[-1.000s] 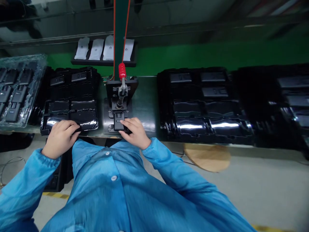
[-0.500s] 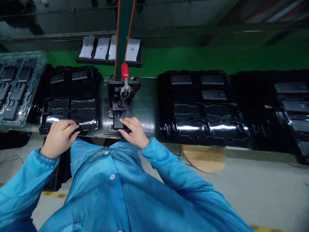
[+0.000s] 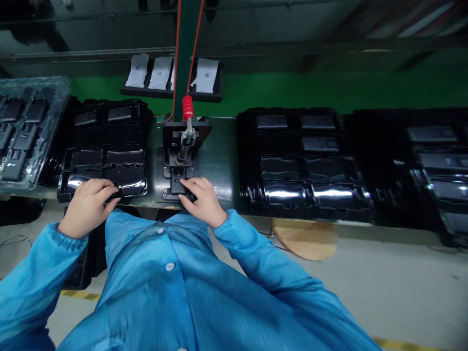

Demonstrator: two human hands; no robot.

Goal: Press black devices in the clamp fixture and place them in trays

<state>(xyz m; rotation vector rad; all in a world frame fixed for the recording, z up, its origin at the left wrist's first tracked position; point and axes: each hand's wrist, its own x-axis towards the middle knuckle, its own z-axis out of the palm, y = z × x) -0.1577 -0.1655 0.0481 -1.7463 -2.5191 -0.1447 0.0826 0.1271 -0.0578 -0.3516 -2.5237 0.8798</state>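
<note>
My right hand (image 3: 202, 200) is curled around a small black part (image 3: 178, 184) seated in the fixture (image 3: 182, 161) at the bench's front edge. A toggle clamp with a red handle (image 3: 187, 107) stands upright behind that part. My left hand (image 3: 88, 204) rests with bent fingers on the near rim of a glossy black tray (image 3: 106, 153) to the left; whether the fingers hold anything is hidden. Both arms are in blue sleeves.
A clear tray (image 3: 22, 129) with several black parts lies far left. A large black tray (image 3: 303, 161) with a few parts sits right of the fixture, another (image 3: 435, 161) further right. White pouches (image 3: 171, 74) lie on a dark tray behind. A green post (image 3: 186, 44) rises above the clamp.
Only the camera has shifted slightly. Both hands stay where they were, right on the part in the fixture, left on the tray rim.
</note>
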